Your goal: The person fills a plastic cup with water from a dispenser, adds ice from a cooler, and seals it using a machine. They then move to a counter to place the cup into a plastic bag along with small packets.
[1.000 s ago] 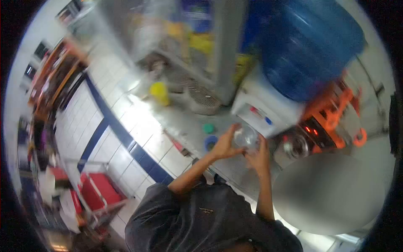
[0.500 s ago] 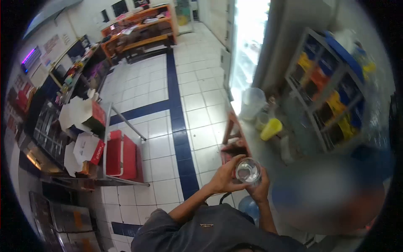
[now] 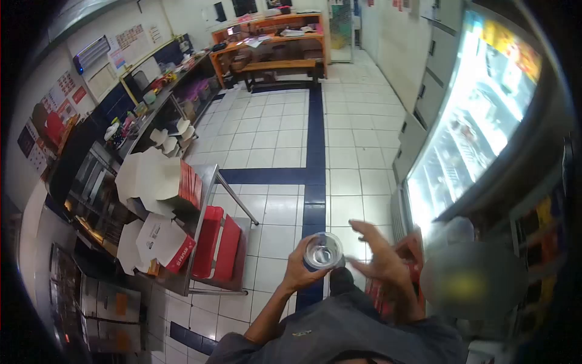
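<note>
A clear round container [image 3: 324, 250], seen from above, is held in front of the dark shirt. My left hand [image 3: 298, 267] wraps round its left side. To the right of the container, my right hand [image 3: 382, 255] is apart from it, its fingers spread and holding nothing. What lies inside the container is too small to tell.
A metal table [image 3: 209, 182] with open cardboard boxes [image 3: 162, 241] and a red bin [image 3: 212, 249] stands at the left. A lit glass-door fridge [image 3: 467, 133] is at the right. An orange desk [image 3: 273, 27] and bench [image 3: 276, 65] stand far ahead.
My right hand has let go of the container and opened beside it. The view has turned right, so the fridge shows more fully. The container stays in my left hand.
</note>
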{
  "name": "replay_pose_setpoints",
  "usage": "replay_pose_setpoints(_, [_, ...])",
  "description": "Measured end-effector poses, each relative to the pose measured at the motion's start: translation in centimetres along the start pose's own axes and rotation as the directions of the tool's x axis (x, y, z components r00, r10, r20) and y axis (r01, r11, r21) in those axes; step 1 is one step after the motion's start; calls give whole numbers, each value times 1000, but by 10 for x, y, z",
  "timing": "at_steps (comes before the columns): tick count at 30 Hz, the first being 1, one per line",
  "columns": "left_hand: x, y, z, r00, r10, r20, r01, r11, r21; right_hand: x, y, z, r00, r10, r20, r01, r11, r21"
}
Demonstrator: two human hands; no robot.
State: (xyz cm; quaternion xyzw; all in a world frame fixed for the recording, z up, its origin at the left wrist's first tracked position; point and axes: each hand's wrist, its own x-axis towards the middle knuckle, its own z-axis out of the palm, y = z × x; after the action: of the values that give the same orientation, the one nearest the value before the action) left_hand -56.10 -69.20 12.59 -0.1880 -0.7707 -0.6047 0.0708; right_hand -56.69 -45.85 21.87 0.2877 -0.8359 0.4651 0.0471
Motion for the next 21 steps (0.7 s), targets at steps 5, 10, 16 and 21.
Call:
replay_pose_setpoints(5, [91, -41, -49, 969, -104, -225, 101, 995, -23, 165, -35, -67, 799, -540, -263, 543, 837, -70])
replay_pose_setpoints(10, [178, -78, -98, 874, -166, -456, 195, 981, 18, 297, -104, -42, 645, -504, -575, 660, 746, 87])
replay_pose_setpoints(16, [270, -171, -183, 771, -146, -619, 180, 984, -8, 459, -64, 11, 654, -663, -364, 721, 691, 37])
replay_pose_setpoints(21, [321, -244, -278, 727, -329, -603, 340, 935, -100, 612, -21, 85, 523, -852, 12, 851, 522, -49])
